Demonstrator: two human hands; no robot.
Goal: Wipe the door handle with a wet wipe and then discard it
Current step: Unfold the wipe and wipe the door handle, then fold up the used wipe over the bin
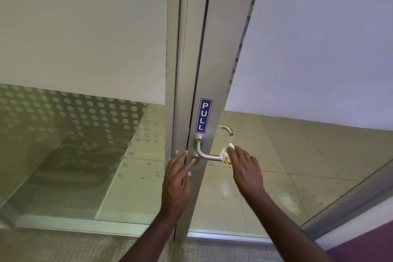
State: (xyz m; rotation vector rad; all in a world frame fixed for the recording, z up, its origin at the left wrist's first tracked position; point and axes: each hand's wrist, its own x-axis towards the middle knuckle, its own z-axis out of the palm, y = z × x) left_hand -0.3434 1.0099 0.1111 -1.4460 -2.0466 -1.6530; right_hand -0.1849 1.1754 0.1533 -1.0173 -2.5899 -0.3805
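A brushed-metal lever door handle (pixel 205 154) sticks out from the aluminium door stile, below a blue PULL sticker (pixel 203 115). My right hand (pixel 246 169) is shut on a crumpled white wet wipe (pixel 225 154) with brownish stains, pressed around the free end of the lever. My left hand (pixel 177 178) rests flat with spread fingers against the door frame just left of the handle, its fingertips near the lock plate; it holds nothing. A second handle (pixel 226 128) on the far side shows through the glass.
Glass door (pixel 297 155) with frosted film on its upper part; a fixed glass panel (pixel 74 134) with a dotted pattern stands to the left. Tiled floor lies beyond the glass, grey carpet (pixel 63 247) under me, and a purple wall (pixel 365 240) at the lower right.
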